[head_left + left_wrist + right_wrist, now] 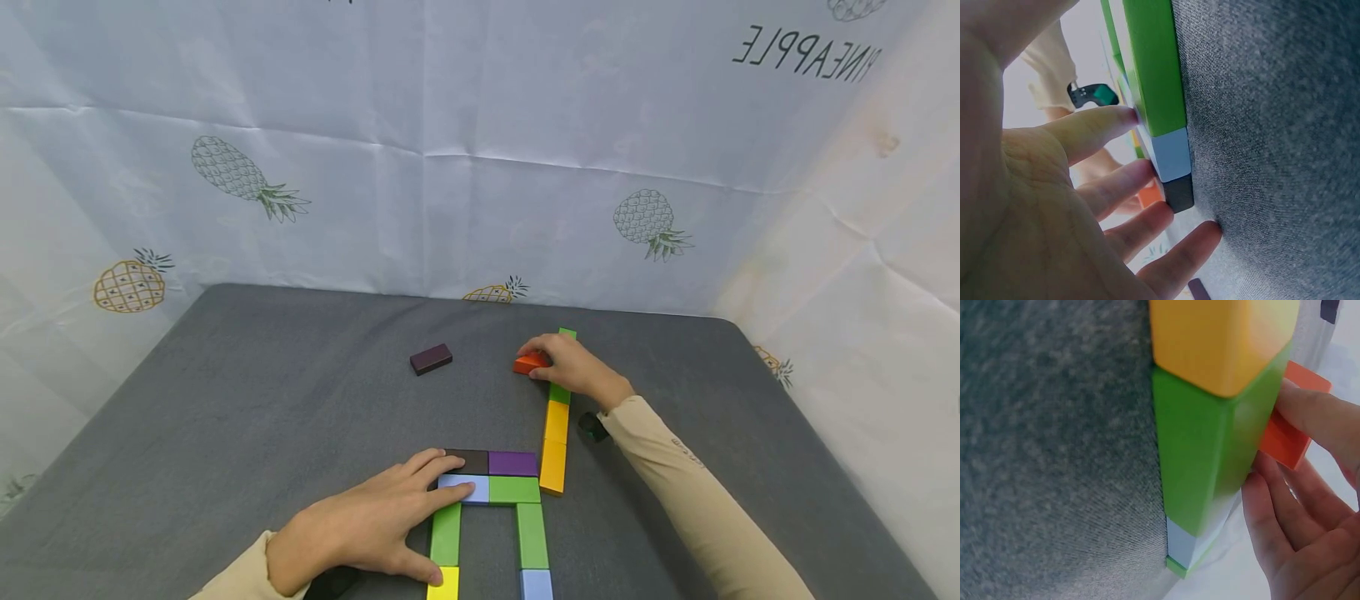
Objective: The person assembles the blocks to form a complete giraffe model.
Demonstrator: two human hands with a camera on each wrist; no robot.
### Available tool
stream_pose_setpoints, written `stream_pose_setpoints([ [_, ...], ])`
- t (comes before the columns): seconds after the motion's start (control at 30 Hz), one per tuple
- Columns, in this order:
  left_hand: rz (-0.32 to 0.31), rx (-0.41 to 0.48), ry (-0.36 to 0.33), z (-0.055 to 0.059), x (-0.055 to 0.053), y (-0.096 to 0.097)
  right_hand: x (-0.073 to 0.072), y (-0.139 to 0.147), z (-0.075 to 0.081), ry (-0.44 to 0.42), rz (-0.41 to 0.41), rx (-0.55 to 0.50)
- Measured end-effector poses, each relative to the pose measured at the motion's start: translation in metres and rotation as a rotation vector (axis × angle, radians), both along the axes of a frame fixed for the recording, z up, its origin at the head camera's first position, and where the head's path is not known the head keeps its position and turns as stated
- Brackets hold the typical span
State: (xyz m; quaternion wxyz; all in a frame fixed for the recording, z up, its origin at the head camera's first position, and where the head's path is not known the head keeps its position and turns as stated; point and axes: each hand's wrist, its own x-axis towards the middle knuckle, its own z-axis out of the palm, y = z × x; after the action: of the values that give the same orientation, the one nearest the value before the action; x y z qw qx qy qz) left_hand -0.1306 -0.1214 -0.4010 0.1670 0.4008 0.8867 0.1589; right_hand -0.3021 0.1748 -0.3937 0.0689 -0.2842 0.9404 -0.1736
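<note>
My right hand (576, 367) pinches an orange block (528, 364) between thumb and fingers, against the left side of a line of blocks. That line has two amber blocks (554, 442) at its near end, a green block (559, 394) beyond them, and light blue and green ones partly behind the hand. My left hand (375, 517) spreads its fingers over a second block layout. Its fingertips rest on a light blue block (482, 490) and a black block (472, 461); the thumb is at a yellow block (442, 587). A purple block (513, 463) adjoins the black one.
Green blocks (532, 536) form two legs running toward me, the right one continuing in light blue (536, 585). A loose dark brown block (431, 360) lies farther back on the grey cloth-covered table (247, 400). Pineapple-print fabric (360, 225) hangs behind and at the sides.
</note>
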Motion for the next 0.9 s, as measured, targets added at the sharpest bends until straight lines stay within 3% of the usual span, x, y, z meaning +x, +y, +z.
stream_pose_setpoints([
  [0.33,-0.005,0.01,0.02,0.0,0.001,0.0,-0.003,0.0,0.001,0.041,0.002,0.003],
  [0.9,-0.001,0.003,0.003,0.0,0.0,0.0,-0.003,0.01,0.012,0.073,-0.033,-0.092],
])
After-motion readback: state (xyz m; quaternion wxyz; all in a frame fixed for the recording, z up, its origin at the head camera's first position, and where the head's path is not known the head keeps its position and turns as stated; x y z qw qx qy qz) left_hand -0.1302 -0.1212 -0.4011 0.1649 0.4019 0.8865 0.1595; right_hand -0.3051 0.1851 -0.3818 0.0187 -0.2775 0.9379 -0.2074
